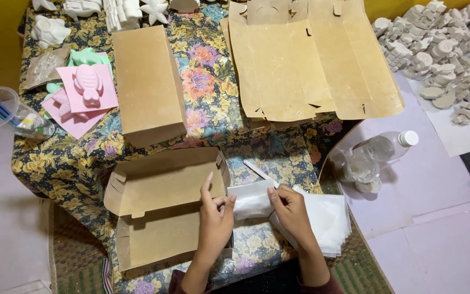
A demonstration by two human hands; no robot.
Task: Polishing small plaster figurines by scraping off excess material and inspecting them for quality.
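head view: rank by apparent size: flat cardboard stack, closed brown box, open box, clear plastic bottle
1. flat cardboard stack, clearly largest.
2. open box, lid spread out; it lies nearer the camera, so its lead over the next is unsure.
3. closed brown box.
4. clear plastic bottle, smallest by far.

– What is the open box made of?
– Matt brown cardboard, smooth. Right of it, the sheet stack looks like thin, translucent white paper.
– And beneath the box?
– A glossy floral tablecloth.
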